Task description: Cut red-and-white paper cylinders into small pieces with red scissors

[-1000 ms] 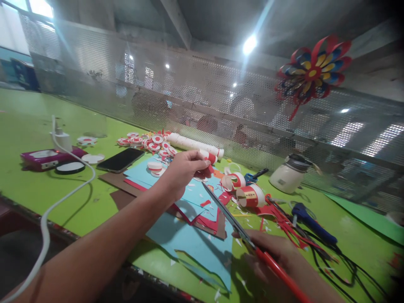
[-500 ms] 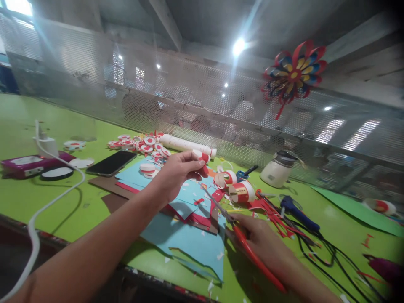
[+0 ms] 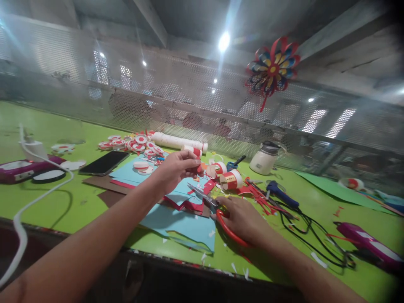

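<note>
My left hand (image 3: pixel 178 170) is closed in a pinch above the stacked paper. Between its fingertips shows the edge of a small red paper piece (image 3: pixel 200 169), mostly hidden by the fingers. My right hand (image 3: pixel 241 216) is wrapped round the red handles of a pair of scissors (image 3: pixel 205 195), whose blades point up and left over the light blue paper (image 3: pixel 189 229), apart from the left hand. Just beyond the hands lie red-and-white paper rolls (image 3: pixel 232 180). A white-and-red disc piece (image 3: pixel 143 167) sits on the blue sheets, left of my left hand.
A pile of red-and-white paper discs (image 3: pixel 139 145) and a long white tube (image 3: pixel 179 141) lie at the back. Around the green table (image 3: pixel 104 206) are a phone (image 3: pixel 104 163), a glue gun (image 3: pixel 282 193) with black cable, a jug (image 3: pixel 265 158) and a purple device (image 3: pixel 368 244).
My view has turned right, bringing more of the purple device into sight. Less of the red paper shows at my left fingertips. The right hand still grips the scissors.
</note>
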